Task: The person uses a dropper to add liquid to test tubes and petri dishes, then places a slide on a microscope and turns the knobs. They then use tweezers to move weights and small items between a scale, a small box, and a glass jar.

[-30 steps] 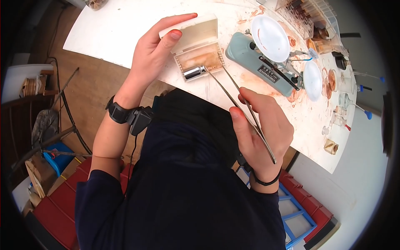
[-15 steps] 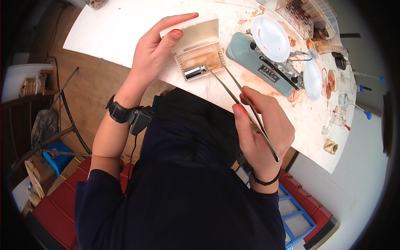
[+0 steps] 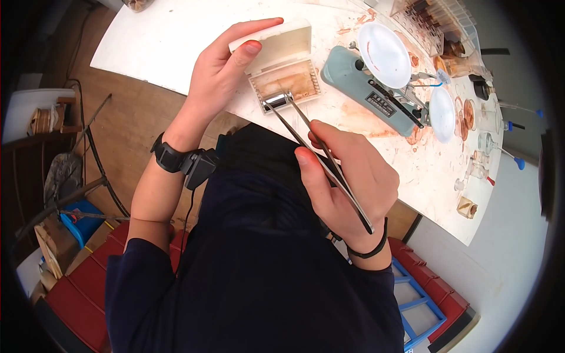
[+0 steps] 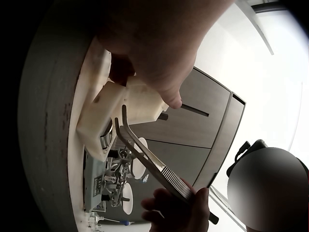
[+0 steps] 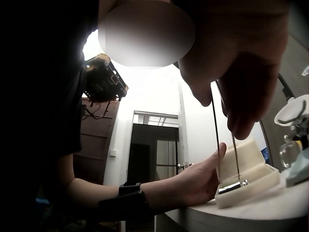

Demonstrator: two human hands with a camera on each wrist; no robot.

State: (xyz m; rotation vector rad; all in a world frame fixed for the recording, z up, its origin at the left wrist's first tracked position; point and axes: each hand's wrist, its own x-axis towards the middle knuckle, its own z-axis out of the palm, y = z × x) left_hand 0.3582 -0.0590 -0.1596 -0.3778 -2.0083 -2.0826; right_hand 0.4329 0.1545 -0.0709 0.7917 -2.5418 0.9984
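Observation:
My left hand (image 3: 215,73) holds the raised lid (image 3: 285,44) of a small cream plastic box, thumb on its near edge and fingers behind. Inside the box's brown-stained tray (image 3: 297,82), a shiny metal cylinder weight (image 3: 276,102) with a knobbed end lies on its side along the near edge. Metal tweezers (image 3: 338,177) are pinched between the thumb and fingers of my right hand (image 3: 362,179). Their spread tips are at the weight, one toward each end. In the right wrist view, the tweezer arms come down to the weight (image 5: 231,188). Bent tips of the tweezers (image 4: 164,171) show in the left wrist view.
A green balance (image 3: 371,97) with two white pans stands right of the box. Behind it are a test-tube rack (image 3: 424,29) and stained dishes. Droppers and small glass bottles line the table's right side. The white table (image 3: 153,44) has reddish-brown stains; its edge runs near my lap.
My right hand and the tweezers have moved left. The tips have gone from the weight's right end and tray's right side to spanning the weight. My left hand keeps holding the lid.

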